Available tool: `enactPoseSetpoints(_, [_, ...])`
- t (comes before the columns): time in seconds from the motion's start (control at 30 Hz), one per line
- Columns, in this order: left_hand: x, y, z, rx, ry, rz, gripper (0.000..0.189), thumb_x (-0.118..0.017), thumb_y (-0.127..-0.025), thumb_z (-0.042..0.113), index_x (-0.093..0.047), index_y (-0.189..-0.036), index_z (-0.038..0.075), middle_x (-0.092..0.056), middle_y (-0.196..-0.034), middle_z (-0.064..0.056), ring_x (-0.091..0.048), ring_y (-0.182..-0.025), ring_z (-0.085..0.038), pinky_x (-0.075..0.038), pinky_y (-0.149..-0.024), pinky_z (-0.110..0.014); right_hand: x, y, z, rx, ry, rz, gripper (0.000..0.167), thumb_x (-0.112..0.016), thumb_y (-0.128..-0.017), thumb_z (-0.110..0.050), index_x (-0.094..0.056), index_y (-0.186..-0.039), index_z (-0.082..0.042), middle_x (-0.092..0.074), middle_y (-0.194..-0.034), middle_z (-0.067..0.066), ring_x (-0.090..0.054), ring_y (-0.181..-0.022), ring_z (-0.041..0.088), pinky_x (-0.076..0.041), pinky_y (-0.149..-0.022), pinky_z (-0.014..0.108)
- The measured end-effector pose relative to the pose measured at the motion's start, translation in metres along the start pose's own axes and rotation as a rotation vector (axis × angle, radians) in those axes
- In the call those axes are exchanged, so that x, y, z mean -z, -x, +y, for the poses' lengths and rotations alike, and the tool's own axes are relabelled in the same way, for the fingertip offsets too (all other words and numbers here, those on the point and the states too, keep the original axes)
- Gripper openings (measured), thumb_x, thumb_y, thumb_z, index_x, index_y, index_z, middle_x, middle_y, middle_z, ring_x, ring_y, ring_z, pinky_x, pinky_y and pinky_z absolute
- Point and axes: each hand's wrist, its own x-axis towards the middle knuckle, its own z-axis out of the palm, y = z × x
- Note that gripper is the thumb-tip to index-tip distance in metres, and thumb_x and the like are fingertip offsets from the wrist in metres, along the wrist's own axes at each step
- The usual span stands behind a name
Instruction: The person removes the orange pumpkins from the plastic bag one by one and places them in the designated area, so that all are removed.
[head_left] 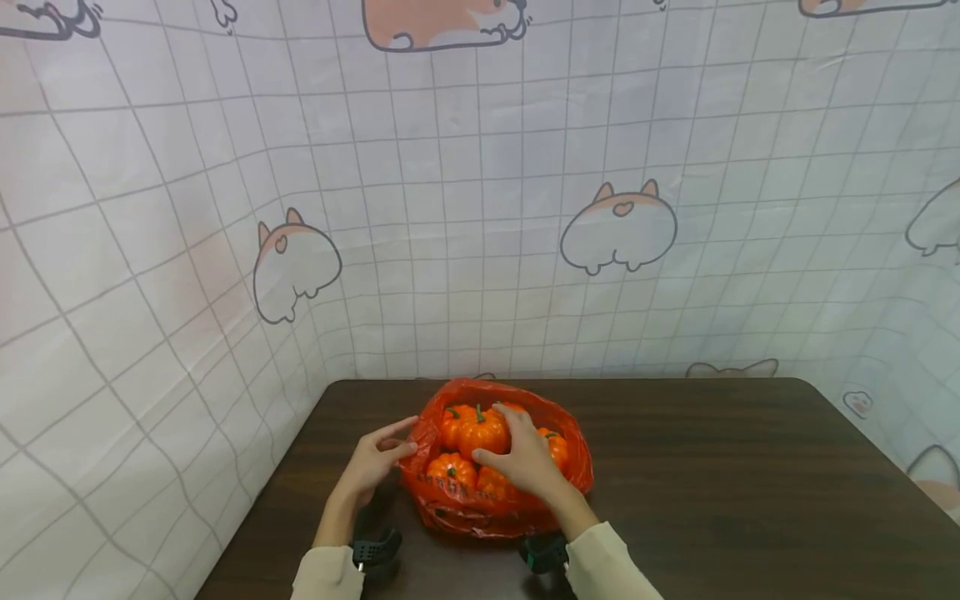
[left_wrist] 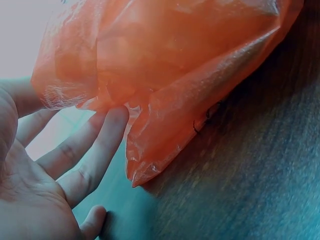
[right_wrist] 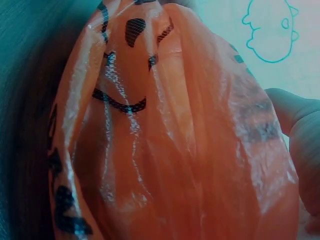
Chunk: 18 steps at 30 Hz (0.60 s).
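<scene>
A red plastic bag [head_left: 517, 521] stands with its mouth spread wide, holding several small orange pumpkins [head_left: 452, 469]. Inside the mouth, my right hand [head_left: 531, 458] curves its thumb and fingers round one pumpkin [head_left: 480, 433] with a green stem. My left hand [head_left: 367, 462] is at the bag's left side. Its fairly straight fingers [left_wrist: 92, 157] touch the thin plastic in the left wrist view, and part of that hand is hidden by the bag. The right wrist view mostly shows the bag's printed outer side [right_wrist: 170, 150], with part of the right hand [right_wrist: 305, 145] behind it.
The bag rests on a dark wooden table [head_left: 712, 483], towards its left part. A white grid-patterned cloth [head_left: 480, 167] with cartoon dogs hangs behind and at the sides. Black bands [head_left: 377, 547] are worn at both wrists.
</scene>
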Motion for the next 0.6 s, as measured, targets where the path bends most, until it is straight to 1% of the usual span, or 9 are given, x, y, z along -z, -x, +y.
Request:
enactPoseSetpoints(0.1, [-0.0003, 0.0004, -0.0002, 0.003, 0.001, 0.007, 0.047, -0.069, -0.096, 0.011, -0.063, -0.142, 0.015, -0.075, -0.108, -0.014, -0.069, -0.095, -0.018, -0.056, -0.084, -0.035, -0.0019, 0.0008, -0.0002, 0.007, 0.022, 0.007, 0.081, -0.079, -0.089, -0.039, -0.042, -0.155, -0.013, -0.042, -0.154, 0.021, -0.050, -0.134, 0.046, -0.027, -0.112, 0.071])
enactPoseSetpoints(0.3, [-0.0001, 0.0009, -0.0004, 0.016, 0.000, 0.010, 0.046, -0.069, -0.096, 0.010, -0.063, -0.142, 0.016, -0.074, -0.107, -0.013, -0.069, -0.095, -0.018, -0.056, -0.084, -0.035, -0.0034, 0.0030, -0.0026, 0.003, 0.004, 0.019, 0.079, -0.080, -0.089, -0.035, -0.043, -0.154, -0.012, -0.043, -0.154, 0.021, -0.049, -0.135, 0.046, -0.026, -0.112, 0.072])
enactPoseSetpoints(0.43, [0.0000, 0.0019, -0.0006, 0.017, 0.002, 0.009, 0.046, -0.069, -0.096, 0.009, -0.064, -0.141, 0.015, -0.074, -0.107, -0.014, -0.069, -0.095, -0.019, -0.056, -0.083, -0.035, -0.0045, 0.0032, -0.0021, -0.011, -0.006, 0.038, 0.079, -0.081, -0.088, -0.034, -0.044, -0.154, -0.014, -0.045, -0.151, 0.019, -0.051, -0.132, 0.043, -0.032, -0.110, 0.070])
enactPoseSetpoints(0.6, [0.0002, 0.0018, 0.0001, 0.016, -0.005, 0.003, 0.046, -0.068, -0.097, 0.010, -0.063, -0.142, 0.015, -0.074, -0.108, -0.014, -0.069, -0.095, -0.019, -0.056, -0.084, -0.036, -0.0036, 0.0023, -0.0009, -0.001, -0.029, 0.067, 0.079, -0.083, -0.087, -0.030, -0.045, -0.153, -0.013, -0.050, -0.142, 0.016, -0.055, -0.126, 0.038, -0.041, -0.105, 0.065])
